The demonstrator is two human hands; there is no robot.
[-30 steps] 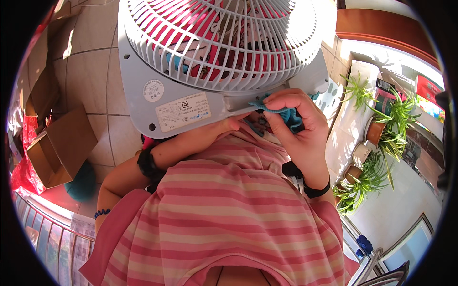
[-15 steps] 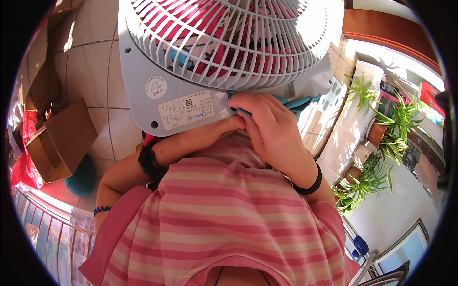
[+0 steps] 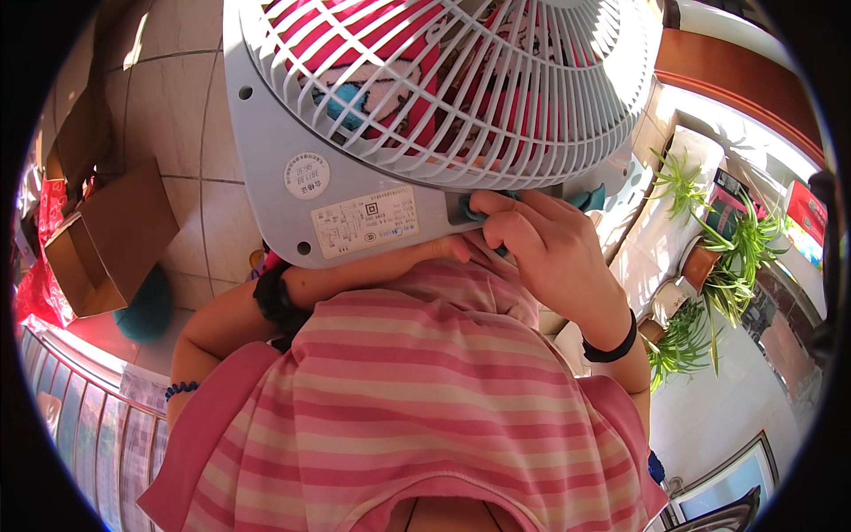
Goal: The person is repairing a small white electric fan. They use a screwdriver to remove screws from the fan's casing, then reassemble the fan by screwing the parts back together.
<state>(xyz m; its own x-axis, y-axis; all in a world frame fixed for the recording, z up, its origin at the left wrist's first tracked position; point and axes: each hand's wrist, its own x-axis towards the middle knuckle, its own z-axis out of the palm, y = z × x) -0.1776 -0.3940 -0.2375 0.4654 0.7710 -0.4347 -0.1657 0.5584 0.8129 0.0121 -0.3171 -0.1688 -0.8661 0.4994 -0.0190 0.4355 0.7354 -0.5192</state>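
Observation:
A grey box fan (image 3: 275, 199) with a round slatted guard (image 3: 355, 124) fills the upper middle, tilted in front of my chest. Bunched in my right hand (image 3: 554, 248) is a teal cloth (image 3: 470, 209), pressed to the fan's frame just below the guard, with a loose end showing beyond the hand. My right fingers are curled round it. My left hand (image 3: 452, 250) lies at the frame's lower edge beside the pale label (image 3: 363, 222). Its thumb shows, but the other fingers are hidden. Through the slats, a red cloth with a printed figure is visible.
On the left, an open cardboard box (image 3: 111, 239) stands by a red plastic bag (image 3: 44, 293) and a round teal object (image 3: 146, 306) on the tiled floor (image 3: 182, 106). Potted spider plants (image 3: 731, 239) line the right side. A brown curved edge (image 3: 736, 80) is at the upper right.
The fan has shifted a little to the right and down in view. My right hand has slid rightward with the teal cloth, parting from my left thumb.

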